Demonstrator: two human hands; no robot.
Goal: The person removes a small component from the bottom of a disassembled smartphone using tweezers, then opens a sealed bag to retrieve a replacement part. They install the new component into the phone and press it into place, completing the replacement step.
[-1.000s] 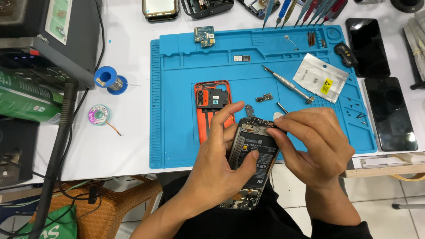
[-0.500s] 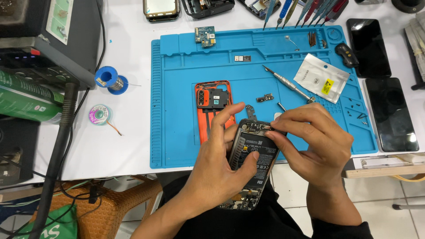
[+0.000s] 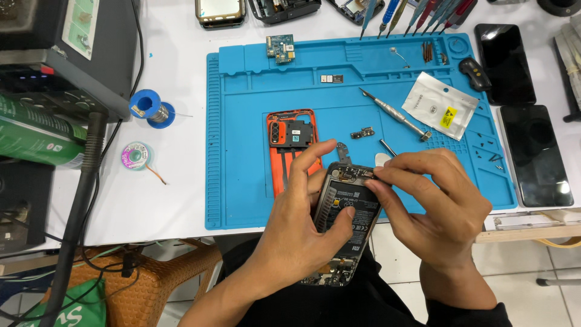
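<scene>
Left hand [image 3: 302,233] gripped the opened black smartphone with exposed battery [image 3: 344,221]; right hand [image 3: 433,203] fingertips pinched at its top edge. I judged steady support, light pressure best

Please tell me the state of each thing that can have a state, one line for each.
Opened black phone: back cover off, battery exposed, tilted in the left hand.
Right hand: fingertips pinched at the phone's top edge.
Orange back cover: detached, flat on the blue mat.
Silver screwdriver: lying unused.
Two dark screens: off.
</scene>
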